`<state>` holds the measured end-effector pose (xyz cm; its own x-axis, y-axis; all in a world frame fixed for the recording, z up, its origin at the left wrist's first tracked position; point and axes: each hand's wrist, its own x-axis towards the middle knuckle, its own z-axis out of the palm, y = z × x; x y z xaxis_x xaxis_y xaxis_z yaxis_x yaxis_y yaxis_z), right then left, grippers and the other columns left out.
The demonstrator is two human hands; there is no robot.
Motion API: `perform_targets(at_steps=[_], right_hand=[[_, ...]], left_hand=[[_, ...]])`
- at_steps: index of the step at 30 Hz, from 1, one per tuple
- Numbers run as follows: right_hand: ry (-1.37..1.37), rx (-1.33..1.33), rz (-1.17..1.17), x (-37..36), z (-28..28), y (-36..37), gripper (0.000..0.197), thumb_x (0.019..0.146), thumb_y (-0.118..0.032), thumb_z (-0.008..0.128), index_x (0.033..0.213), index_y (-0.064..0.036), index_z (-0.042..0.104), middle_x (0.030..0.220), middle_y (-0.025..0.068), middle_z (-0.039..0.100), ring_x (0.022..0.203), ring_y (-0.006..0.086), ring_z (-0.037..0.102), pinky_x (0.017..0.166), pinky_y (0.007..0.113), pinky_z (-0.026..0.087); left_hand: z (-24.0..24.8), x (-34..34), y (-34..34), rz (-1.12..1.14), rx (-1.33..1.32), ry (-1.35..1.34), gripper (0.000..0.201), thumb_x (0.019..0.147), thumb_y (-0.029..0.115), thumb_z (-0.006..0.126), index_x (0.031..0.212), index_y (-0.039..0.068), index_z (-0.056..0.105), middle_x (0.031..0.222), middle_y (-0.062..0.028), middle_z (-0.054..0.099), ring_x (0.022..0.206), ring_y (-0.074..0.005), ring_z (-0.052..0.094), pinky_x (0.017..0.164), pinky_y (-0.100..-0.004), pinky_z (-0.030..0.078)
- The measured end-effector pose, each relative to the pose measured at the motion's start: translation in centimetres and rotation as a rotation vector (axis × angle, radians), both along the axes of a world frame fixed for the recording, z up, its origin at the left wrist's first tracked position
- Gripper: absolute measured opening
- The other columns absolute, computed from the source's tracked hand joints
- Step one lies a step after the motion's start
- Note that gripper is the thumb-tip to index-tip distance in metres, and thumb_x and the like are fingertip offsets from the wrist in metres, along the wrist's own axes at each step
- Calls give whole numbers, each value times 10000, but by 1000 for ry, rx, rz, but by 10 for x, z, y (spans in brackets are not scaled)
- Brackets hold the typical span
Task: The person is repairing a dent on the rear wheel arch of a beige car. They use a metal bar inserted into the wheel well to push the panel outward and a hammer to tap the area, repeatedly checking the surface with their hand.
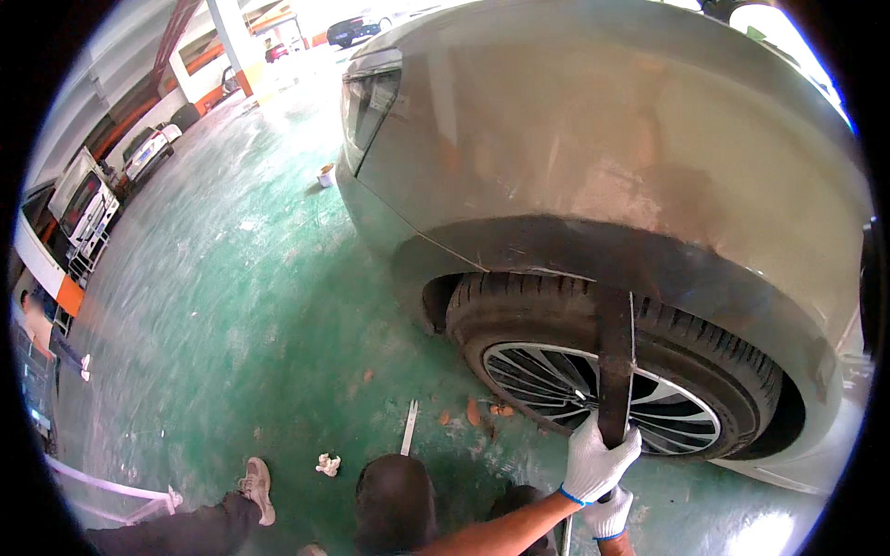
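My left hand (598, 463), in a white knit glove with a blue cuff, is closed around the lower part of a long, flat, dark bar (616, 371). Just below it, my right hand (610, 515), gloved the same way, is closed near the bar's lower end, its fingers partly hidden. The bar stands upright in front of the car's wheel (519, 380), and its top reaches the dark edge of the wheel arch (556, 243). Above the arch, the dull grey-beige fender (593, 139) shows scuffed, reddish-brown patches.
On the green floor (250, 306) lie a flat silver strip tool (409, 428), crumpled white paper (327, 464) and several brown scraps (473, 412). A leg with a light shoe (258, 491) stretches in from the left. Farther off are a small white cup-like container (326, 175) and parked vehicles (148, 150).
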<state>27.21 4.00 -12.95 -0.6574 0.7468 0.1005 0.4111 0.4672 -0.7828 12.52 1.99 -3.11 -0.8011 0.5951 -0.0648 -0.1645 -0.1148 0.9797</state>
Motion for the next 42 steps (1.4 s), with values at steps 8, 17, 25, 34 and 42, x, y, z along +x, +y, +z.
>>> perform_targets(at_steps=[8, 17, 25, 34, 42], right_hand=[[-114, -138, -135, -12, 53, -38, 284, 802, -178, 800, 1029, -17, 741, 887, 168, 777, 859, 166, 759, 754, 359, 581], [-180, -319, -269, 1, 69, -59, 171, 830, -151, 787, 942, -21, 785, 802, 88, 778, 736, 100, 696, 705, 319, 571], [-138, -266, -296, 6, 85, -62, 143, 824, -125, 785, 877, 1, 743, 704, 69, 717, 649, 112, 656, 633, 327, 544], [-134, -133, -248, 7, 59, -37, 143, 811, -134, 789, 859, -3, 755, 739, 95, 751, 696, 106, 687, 672, 339, 571], [-102, -93, -202, 7, 42, -22, 161, 796, -150, 787, 857, -7, 746, 718, 143, 731, 679, 115, 688, 651, 350, 566]], left_hand=[[37, -20, -9, 13, -107, 173, 357, 851, 255, 817, 1010, 16, 604, 810, -136, 707, 726, -241, 712, 692, -377, 556], [69, -45, 4, -8, 67, 116, 274, 859, 171, 790, 952, 34, 572, 722, -51, 625, 621, -126, 615, 573, -322, 504], [60, -36, 11, -113, 214, -100, 232, 890, 75, 760, 963, 62, 540, 731, -8, 608, 593, -73, 580, 498, -259, 465], [59, -42, 15, -114, 107, -37, 346, 850, 204, 778, 1057, -5, 595, 820, -129, 684, 720, -226, 667, 699, -366, 532], [62, -46, 22, -45, 182, 17, 221, 910, 120, 762, 917, 54, 551, 694, -9, 613, 567, -82, 578, 504, -266, 464]])
